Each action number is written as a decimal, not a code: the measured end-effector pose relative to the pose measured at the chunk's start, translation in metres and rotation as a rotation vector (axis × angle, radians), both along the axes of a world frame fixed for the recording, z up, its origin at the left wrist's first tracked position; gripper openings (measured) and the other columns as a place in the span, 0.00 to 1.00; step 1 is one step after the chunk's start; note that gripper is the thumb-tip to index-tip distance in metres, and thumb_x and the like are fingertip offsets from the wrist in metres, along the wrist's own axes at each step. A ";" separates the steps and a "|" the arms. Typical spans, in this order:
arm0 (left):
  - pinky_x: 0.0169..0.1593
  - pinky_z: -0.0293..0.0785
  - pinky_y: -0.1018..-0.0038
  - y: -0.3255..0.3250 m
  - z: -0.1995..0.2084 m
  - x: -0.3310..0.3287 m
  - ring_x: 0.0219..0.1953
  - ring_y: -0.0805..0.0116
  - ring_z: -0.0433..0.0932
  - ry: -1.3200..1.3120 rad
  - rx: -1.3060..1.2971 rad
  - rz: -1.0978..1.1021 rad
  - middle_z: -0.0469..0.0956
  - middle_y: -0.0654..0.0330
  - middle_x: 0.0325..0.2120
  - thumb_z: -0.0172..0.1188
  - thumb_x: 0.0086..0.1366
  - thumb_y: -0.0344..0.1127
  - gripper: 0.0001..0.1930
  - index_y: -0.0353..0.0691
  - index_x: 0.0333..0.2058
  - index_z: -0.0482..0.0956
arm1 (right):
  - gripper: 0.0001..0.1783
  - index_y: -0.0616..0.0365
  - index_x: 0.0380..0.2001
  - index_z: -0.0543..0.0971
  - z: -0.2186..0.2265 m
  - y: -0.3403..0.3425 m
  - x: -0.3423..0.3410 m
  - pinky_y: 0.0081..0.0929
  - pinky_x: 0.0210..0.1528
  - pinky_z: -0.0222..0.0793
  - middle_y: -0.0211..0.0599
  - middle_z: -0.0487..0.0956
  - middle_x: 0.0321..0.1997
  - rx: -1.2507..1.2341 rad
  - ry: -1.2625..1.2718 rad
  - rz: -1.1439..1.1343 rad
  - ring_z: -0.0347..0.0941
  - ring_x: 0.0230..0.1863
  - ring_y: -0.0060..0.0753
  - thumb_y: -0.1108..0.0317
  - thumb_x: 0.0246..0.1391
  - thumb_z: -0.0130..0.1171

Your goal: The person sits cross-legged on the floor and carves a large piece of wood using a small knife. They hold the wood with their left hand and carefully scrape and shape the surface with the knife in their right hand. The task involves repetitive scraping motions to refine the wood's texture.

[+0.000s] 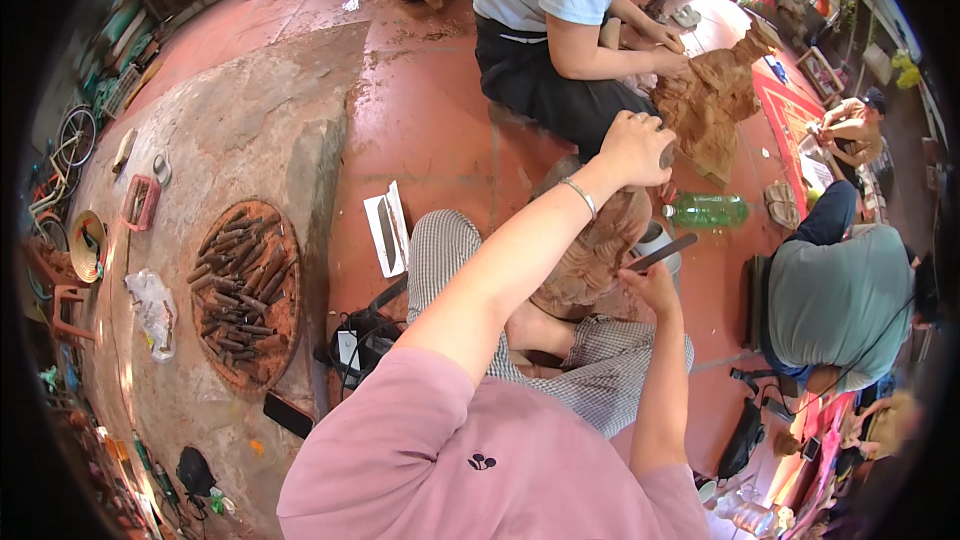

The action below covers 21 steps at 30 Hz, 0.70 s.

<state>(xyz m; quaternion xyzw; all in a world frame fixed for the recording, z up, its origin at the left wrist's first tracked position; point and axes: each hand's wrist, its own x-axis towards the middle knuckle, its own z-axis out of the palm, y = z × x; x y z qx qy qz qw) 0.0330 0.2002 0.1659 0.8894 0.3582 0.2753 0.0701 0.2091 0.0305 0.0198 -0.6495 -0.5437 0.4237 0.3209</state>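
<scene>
A carved brown wooden sculpture stands between my legs, partly covered by my left arm. That arm reaches forward over it, and my left hand is closed with curled fingers near the carving's upper end. What it grips is mostly hidden; only a small brownish bit shows beside the fingers. My right hand, to the right of the sculpture, is wrapped round the lower end of a dark, flat, bar-like tool. The tool slants up to the right, in front of a grey-white round container.
A round woven tray with several wooden-handled tools lies left, a black phone below it. A green plastic bottle lies right. Ahead, a person handles a larger carving; another person sits right.
</scene>
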 end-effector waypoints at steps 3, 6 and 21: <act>0.54 0.67 0.61 0.008 -0.013 0.006 0.51 0.59 0.76 -0.085 0.115 0.017 0.79 0.55 0.44 0.64 0.47 0.53 0.25 0.49 0.43 0.83 | 0.11 0.62 0.31 0.82 -0.006 -0.002 0.000 0.28 0.33 0.73 0.30 0.81 0.24 0.055 -0.005 -0.042 0.77 0.29 0.24 0.68 0.47 0.72; 0.51 0.73 0.62 0.005 -0.008 -0.002 0.49 0.60 0.78 -0.006 0.102 0.027 0.80 0.58 0.45 0.63 0.47 0.53 0.26 0.49 0.45 0.82 | 0.11 0.61 0.32 0.82 0.000 -0.019 -0.027 0.30 0.34 0.73 0.35 0.82 0.26 0.230 -0.266 -0.032 0.77 0.29 0.29 0.67 0.47 0.72; 0.53 0.72 0.60 0.000 -0.008 -0.006 0.50 0.56 0.78 -0.165 0.096 -0.036 0.80 0.53 0.45 0.64 0.49 0.51 0.25 0.44 0.45 0.81 | 0.09 0.68 0.35 0.79 -0.007 -0.032 -0.033 0.21 0.31 0.76 0.41 0.82 0.30 0.166 0.318 -0.424 0.81 0.32 0.28 0.70 0.60 0.61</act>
